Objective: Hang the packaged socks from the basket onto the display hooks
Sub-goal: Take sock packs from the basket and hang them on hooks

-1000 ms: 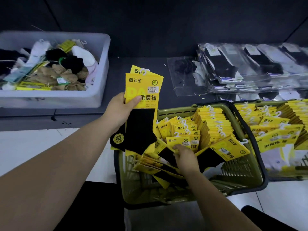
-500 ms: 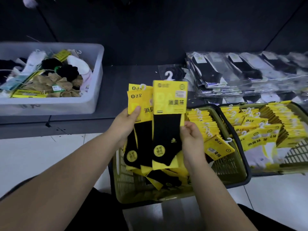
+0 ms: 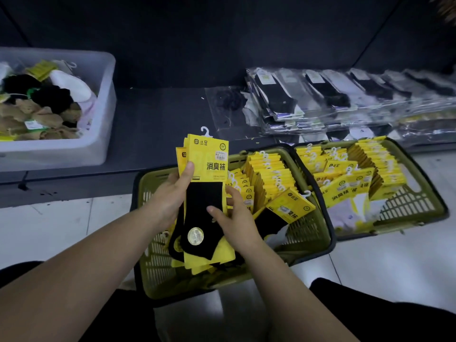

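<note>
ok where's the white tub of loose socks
In the head view the white tub sits far left on the dark shelf, up and left of the near green basket.

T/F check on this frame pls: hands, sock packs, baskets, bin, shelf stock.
1. The left hand holds a stack of yellow-carded sock packs. True.
2. The white bin holds loose socks. True.
3. The right hand is inside the white bin. False: it pinches the held sock packs, above the near basket.
4. Only one basket is in view. False: a second basket sits right of the near basket.
5. The clear-bagged socks hang on hooks. False: they lie stacked on the dark shelf.
</note>
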The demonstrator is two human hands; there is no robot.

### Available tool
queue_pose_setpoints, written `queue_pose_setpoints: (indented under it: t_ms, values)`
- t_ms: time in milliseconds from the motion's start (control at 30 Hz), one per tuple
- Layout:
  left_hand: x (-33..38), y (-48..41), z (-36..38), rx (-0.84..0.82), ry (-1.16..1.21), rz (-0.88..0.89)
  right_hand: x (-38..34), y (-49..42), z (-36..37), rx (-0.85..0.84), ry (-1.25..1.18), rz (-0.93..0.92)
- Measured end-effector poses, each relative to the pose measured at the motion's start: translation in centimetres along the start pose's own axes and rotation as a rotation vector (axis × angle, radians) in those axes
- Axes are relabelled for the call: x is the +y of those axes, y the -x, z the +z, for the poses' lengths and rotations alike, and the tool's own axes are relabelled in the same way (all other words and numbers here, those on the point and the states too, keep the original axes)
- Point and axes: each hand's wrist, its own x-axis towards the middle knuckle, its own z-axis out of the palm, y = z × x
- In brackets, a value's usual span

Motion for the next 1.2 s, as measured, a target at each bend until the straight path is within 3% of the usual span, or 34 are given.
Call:
queue_pose_setpoints:
  t_ms: [100,133,233,267,367,467,533,600,667,767,967,1067,1133,1200]
  values:
    - [-0.4,-0.4,1.5,-0.065,-0.131,0.079,1.3,-0.2,-1.9,0.050,0.043,0.009]
    - [-0.4,-0.6,1.9,-0.061,-0.175,0.115,1.8,-0.6,-2.8,0.138,0.045,0.001]
    - [0.0,-1.2,2.4,-0.045,-0.200,0.155,3.7,-1.7,-8.1,0.647,0.124,0.115]
    - [0.1,-1.4,2.5,-0.042,-0.202,0.162,4.5,-1.9,-10.1,0.730,0.215,0.196]
    - [0.2,-1.8,2.5,-0.046,-0.233,0.171,6.6,-1.7,-13.3,0.577,0.674,0.367]
    - [0.3,-2.0,2.4,-0.049,-0.269,0.194,6.1,-1.8,-13.9,0.418,0.881,0.277]
    - [0.6,-2.0,2.2,-0.031,-0.282,0.215,4.1,-1.7,-14.4,0.319,0.675,0.088]
    - [0.9,-2.2,1.9,-0.020,-0.331,0.246,0.6,-0.9,-15.1,0.227,0.226,-0.089]
    - [1.2,-2.4,1.6,-0.038,-0.368,0.258,-3.4,0.0,-15.6,0.248,-0.085,-0.261]
    - [1.2,-2.5,1.2,-0.108,-0.282,0.220,-7.0,-0.5,-14.9,0.227,-0.329,-0.349]
    - [1.3,-2.4,2.0,-0.199,0.073,0.035,-7.0,-4.1,-7.7,0.299,-0.297,-0.218]
    - [0.8,-1.8,2.3,-0.245,-0.027,0.087,-6.0,-5.3,-5.0,0.324,-0.305,-0.237]
    - [0.2,-1.9,2.2,-0.174,-0.169,0.145,-4.6,-5.9,-5.2,0.351,-0.322,-0.263]
    - [0.2,-2.2,2.0,-0.071,-0.224,0.201,-1.8,-6.2,-7.2,0.406,-0.169,-0.164]
